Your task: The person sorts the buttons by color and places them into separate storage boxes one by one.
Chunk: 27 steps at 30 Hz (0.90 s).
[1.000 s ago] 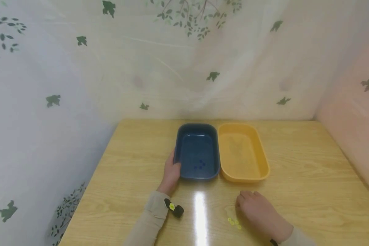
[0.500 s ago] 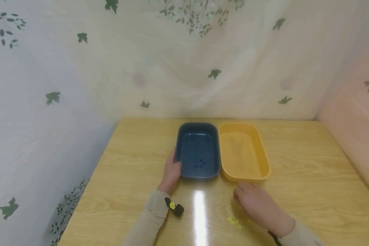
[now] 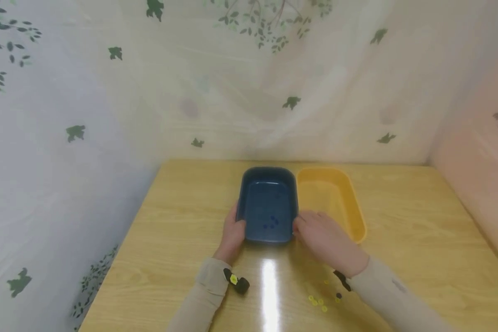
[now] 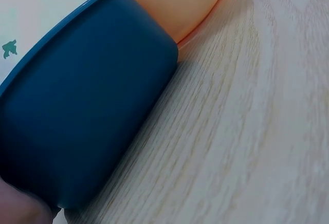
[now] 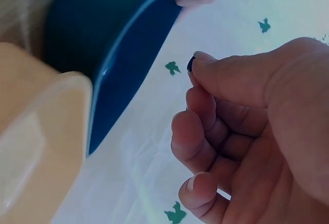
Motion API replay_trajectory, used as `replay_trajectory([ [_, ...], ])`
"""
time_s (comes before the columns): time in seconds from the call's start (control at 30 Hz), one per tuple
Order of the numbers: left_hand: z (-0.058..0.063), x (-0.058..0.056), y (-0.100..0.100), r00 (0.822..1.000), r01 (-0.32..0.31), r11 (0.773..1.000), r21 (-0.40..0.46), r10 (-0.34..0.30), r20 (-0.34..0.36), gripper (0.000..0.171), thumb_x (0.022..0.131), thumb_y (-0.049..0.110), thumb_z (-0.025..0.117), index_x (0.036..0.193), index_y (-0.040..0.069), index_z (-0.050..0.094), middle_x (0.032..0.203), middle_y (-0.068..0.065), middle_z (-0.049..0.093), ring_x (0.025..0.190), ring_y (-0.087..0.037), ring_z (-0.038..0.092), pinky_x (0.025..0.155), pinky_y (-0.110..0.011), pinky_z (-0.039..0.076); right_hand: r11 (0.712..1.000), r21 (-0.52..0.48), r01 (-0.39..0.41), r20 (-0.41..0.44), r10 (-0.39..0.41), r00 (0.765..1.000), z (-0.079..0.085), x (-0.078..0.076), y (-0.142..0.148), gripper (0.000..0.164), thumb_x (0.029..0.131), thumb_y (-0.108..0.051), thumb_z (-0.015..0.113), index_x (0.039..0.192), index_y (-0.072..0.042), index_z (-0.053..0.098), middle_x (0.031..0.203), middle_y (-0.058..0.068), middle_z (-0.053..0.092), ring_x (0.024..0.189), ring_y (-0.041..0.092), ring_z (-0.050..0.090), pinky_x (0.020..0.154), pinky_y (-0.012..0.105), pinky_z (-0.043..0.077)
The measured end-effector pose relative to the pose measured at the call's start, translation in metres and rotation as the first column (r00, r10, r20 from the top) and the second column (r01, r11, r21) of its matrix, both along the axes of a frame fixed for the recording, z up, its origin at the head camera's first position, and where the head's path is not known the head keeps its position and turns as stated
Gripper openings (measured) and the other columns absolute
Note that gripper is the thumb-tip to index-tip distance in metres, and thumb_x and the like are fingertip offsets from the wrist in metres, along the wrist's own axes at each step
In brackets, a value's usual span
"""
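Note:
My left hand (image 3: pixel 232 235) grips the left side of the dark blue bin (image 3: pixel 267 203), thumb at the rim. Only part of that hand shows in the left wrist view, low beside the bin's wall (image 4: pixel 97 90). Between thumb and index finger, my right hand (image 5: pixel 241 121) pinches a small dark blue piece (image 5: pixel 190 64); its full shape is hidden by the fingertips. In the head view the right hand is at the blue bin's near right rim, in front of the yellow bin. Several small dark blue pieces (image 3: pixel 272 226) lie on the blue bin's floor.
The yellow bin (image 3: pixel 354 203) stands against the blue bin's right side. On the wooden table (image 3: pixel 182 207), several small yellow rings (image 3: pixel 320 302) lie near the front, with a dark piece (image 3: pixel 338 295) by the right wrist. A printed sheet (image 3: pixel 240 115) hangs behind.
My right hand has moved from the table in front of the yellow bin up and left to the blue bin's rim. More small pieces show on the table. The left hand keeps its grip.

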State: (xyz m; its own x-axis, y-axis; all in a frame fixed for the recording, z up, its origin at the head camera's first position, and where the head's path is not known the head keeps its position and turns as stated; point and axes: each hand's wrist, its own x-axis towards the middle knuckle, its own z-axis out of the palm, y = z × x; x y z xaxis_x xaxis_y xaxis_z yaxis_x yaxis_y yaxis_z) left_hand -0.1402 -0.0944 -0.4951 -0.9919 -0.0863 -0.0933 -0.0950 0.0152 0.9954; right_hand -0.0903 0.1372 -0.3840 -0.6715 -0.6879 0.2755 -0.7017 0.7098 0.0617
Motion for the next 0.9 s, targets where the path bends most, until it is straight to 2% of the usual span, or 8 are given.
replay_trajectory([
  [0.13,0.000,-0.001,0.003,1.000,0.004,0.999,0.034,-0.004,0.002,0.075,0.083,-0.011,0.039,0.152,0.018,0.033,0.154,-0.004,0.035,0.143,-0.026,0.027,0.117,-0.047,0.021,0.999,0.043,0.000,0.037,-0.001,0.999,0.002,-0.019,-0.013,0.010,0.083,-0.012,0.074,0.086,-0.007,0.065,0.080,-0.001,0.056,0.071,0.015,0.054,0.061,0.027,0.049],
  [0.27,0.000,-0.002,0.004,1.000,-0.018,0.999,0.035,0.018,0.003,0.075,0.083,-0.012,0.039,0.151,0.018,0.035,0.153,-0.005,0.036,0.142,-0.026,0.028,0.117,-0.047,0.021,0.999,0.048,-0.004,0.048,0.002,0.999,0.001,-0.035,-0.026,0.010,0.085,-0.015,0.072,0.085,-0.007,0.065,0.079,-0.001,0.055,0.069,0.014,0.053,0.059,0.026,0.050],
  [0.53,-0.001,-0.003,0.005,0.999,-0.023,0.999,0.048,0.024,-0.025,0.074,0.082,-0.011,0.040,0.151,0.015,0.035,0.152,-0.009,0.039,0.140,-0.028,0.032,0.115,-0.048,0.025,0.997,0.079,-0.011,-0.016,0.013,1.000,-0.007,-0.057,-0.042,0.014,0.084,-0.017,0.071,0.078,-0.006,0.064,0.073,0.003,0.054,0.064,0.019,0.054,0.051,0.030,0.048],
  [0.67,0.000,-0.004,0.006,0.999,-0.020,0.999,0.034,0.021,-0.038,0.073,0.083,-0.011,0.040,0.152,0.013,0.034,0.152,-0.011,0.037,0.140,-0.029,0.031,0.115,-0.048,0.025,0.996,0.088,-0.004,-0.019,0.005,1.000,-0.015,-0.068,-0.046,0.014,0.083,-0.016,0.070,0.076,-0.007,0.063,0.072,0.005,0.055,0.062,0.020,0.054,0.050,0.032,0.049],
  [0.9,0.001,-0.005,0.008,0.999,-0.029,0.998,0.049,0.031,-0.038,0.074,0.083,-0.012,0.040,0.152,0.014,0.034,0.154,-0.009,0.036,0.141,-0.028,0.029,0.116,-0.046,0.024,0.994,0.108,0.030,0.081,-0.039,0.996,-0.027,-0.082,-0.054,0.010,0.084,-0.015,0.068,0.077,-0.009,0.065,0.075,0.005,0.058,0.064,0.022,0.056,0.052,0.034,0.050],
])
